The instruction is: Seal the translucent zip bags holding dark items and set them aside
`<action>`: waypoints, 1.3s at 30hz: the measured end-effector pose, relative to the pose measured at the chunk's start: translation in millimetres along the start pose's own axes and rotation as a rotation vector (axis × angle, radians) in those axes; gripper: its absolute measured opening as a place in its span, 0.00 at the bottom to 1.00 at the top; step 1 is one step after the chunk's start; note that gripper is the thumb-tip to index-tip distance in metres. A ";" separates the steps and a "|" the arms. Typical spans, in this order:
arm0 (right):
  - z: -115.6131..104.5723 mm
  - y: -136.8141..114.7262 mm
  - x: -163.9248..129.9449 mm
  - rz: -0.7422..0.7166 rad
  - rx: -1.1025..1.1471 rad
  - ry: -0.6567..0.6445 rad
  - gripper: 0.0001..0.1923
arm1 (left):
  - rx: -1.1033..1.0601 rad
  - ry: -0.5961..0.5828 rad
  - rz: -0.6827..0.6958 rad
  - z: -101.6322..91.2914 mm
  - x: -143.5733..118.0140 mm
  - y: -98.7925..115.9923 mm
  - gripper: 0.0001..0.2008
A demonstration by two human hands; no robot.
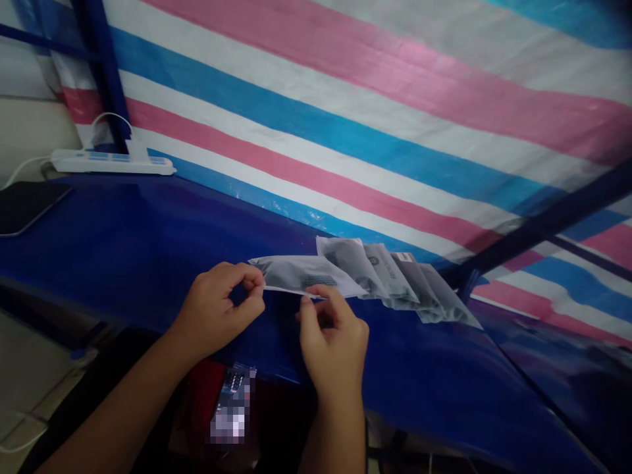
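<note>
A frosted plastic bag (301, 271) with something dark inside and small print on it lies at the middle of the blue table. Thumb and fingers of my left hand (217, 306) pinch its left end. On its near edge, my right hand (336, 336) pinches the bag between thumb and forefinger. The bag's right end rests against a row of overlapping similar bags (395, 276), which hold dark contents. What exactly is inside the bags cannot be made out.
The blue table (123, 263) backs onto a striped plastic sheet (306, 158). A white power strip (113, 162) with a plugged-in cable sits at the back left, near a dark flat device (32, 205). Below the table edge, a blurred-out phone-like object (232, 405) lies on my lap.
</note>
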State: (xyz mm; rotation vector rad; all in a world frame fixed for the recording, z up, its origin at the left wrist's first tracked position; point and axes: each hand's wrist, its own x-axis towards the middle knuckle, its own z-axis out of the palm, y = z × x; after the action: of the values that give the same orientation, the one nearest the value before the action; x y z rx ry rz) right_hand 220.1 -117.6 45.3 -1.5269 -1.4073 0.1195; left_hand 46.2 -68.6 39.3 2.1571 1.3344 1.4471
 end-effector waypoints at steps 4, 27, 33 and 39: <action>-9.9 9.0 2.9 0.078 -0.008 0.017 0.09 | 0.034 0.051 -0.021 0.2 0.8 0.3 0.05; 8.1 4.4 -0.6 0.143 0.226 -0.076 0.11 | -0.058 0.031 0.081 2.6 5.9 2.1 0.03; 12.0 0.8 -4.9 0.091 0.232 -0.102 0.09 | -0.070 0.002 0.070 3.1 5.9 -0.1 0.03; 12.4 0.7 -4.3 0.071 0.240 -0.107 0.10 | -0.078 -0.094 0.089 7.1 4.7 -3.6 0.06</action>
State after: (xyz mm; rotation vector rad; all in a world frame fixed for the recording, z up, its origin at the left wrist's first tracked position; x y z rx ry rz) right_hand 211.1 -113.6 36.5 -1.3866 -1.3686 0.4050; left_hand 50.5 -60.8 36.5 2.2301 1.1441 1.3860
